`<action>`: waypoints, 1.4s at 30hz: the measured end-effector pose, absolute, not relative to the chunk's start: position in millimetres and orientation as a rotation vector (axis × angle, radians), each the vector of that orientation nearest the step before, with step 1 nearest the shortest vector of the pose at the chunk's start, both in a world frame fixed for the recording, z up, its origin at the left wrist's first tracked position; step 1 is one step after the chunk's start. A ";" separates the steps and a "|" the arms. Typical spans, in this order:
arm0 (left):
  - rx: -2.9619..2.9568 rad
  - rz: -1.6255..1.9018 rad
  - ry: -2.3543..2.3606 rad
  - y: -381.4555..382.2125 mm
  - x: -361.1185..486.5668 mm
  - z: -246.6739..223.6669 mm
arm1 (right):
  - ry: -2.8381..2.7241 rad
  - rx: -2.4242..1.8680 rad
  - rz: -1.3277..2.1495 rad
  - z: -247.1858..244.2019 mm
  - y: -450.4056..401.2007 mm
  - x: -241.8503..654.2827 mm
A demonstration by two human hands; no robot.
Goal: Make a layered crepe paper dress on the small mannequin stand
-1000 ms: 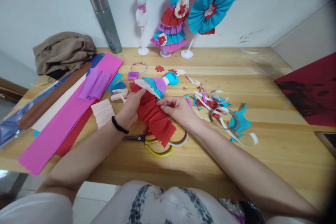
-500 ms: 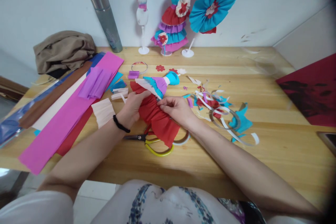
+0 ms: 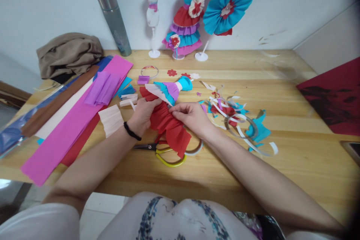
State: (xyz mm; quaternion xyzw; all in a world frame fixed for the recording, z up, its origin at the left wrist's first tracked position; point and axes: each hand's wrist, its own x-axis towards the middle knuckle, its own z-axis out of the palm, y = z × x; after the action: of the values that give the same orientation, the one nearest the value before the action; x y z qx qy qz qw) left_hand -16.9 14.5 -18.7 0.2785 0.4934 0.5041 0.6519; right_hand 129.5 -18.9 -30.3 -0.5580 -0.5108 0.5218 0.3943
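Gathered folds run along a strip of red crepe paper (image 3: 171, 127) stretched between my hands above the table. My left hand (image 3: 144, 114) is closed on its left part, thumb lying over the paper. At the upper edge, my right hand (image 3: 191, 116) pinches the strip between thumb and fingertips. Just beyond lies a small mannequin in a layered crepe paper dress (image 3: 174, 89) of blue, purple and white, tipped on its side and touching the red paper. Below the strip are scissors (image 3: 161, 153) with yellow handles, partly covered by it, and a roll of tape (image 3: 195, 149).
Crepe paper sheets (image 3: 75, 120) and a brown cloth (image 3: 70, 54) lie left. A bottle (image 3: 112, 18), a bare mannequin (image 3: 152, 15) and two dressed mannequins (image 3: 187, 26) (image 3: 225, 7) stand along the wall. Paper scraps (image 3: 258, 127) and another tape roll (image 3: 254, 129) lie right.
The lower right end of the red crepe paper has shifted slightly left. Both hands keep nearly the same place and grip.
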 end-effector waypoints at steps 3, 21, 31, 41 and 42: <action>0.633 1.164 1.109 15.3 -17.4 -20.8 | -1.341 -1.442 1.286 -32.7 -17.8 129.3; 0.762 1.095 1.082 13.2 -21.8 -21.6 | -1.409 -1.441 1.250 -48.4 -16.3 126.4; 0.695 1.129 1.134 17.5 -20.3 -23.7 | -1.412 -1.432 1.258 -48.2 -17.8 126.1; 0.748 1.115 1.100 15.4 -23.3 -22.5 | -1.411 -1.421 1.254 -48.1 -18.6 124.5; 0.760 1.116 1.093 15.0 -23.6 -22.0 | -1.409 -1.419 1.255 -48.4 -18.3 124.6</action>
State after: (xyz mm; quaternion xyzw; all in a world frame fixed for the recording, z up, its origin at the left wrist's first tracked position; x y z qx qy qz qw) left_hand -23.6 15.0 -22.0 0.3341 0.4802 0.4905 0.6459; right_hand 124.6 -18.3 -48.4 -0.5559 -0.5517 0.4918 0.3804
